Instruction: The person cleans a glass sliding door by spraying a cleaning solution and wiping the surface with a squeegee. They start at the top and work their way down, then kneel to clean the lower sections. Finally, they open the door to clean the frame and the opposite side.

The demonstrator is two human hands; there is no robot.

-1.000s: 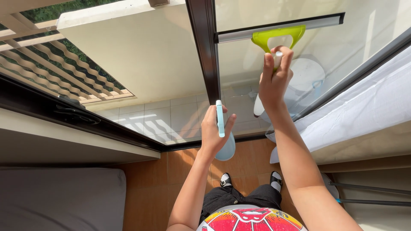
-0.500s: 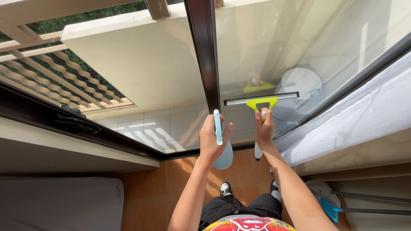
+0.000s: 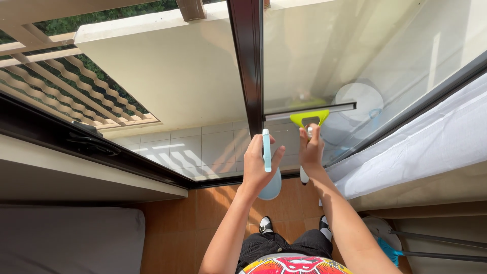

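Note:
My right hand [image 3: 311,150] grips the handle of a window squeegee [image 3: 309,116] with a yellow-green head and a long dark blade. The blade lies flat against the glass pane [image 3: 329,56], right of the dark window frame post [image 3: 247,61]. My left hand [image 3: 258,165] holds a light blue spray bottle [image 3: 268,167] upright, its round body hanging below my palm. Both hands are close together, just below the blade.
A white curtain [image 3: 421,147] hangs at the right. Beyond the glass are a tiled balcony floor [image 3: 198,149], a cream wall and a white round object [image 3: 360,99]. A grey mattress [image 3: 71,238] lies at lower left on the orange tile floor. The window handle [image 3: 89,139] sits at left.
My right hand has drawn the squeegee down the glass from high on the pane to just above my left hand. The left hand with the bottle stayed about where it was.

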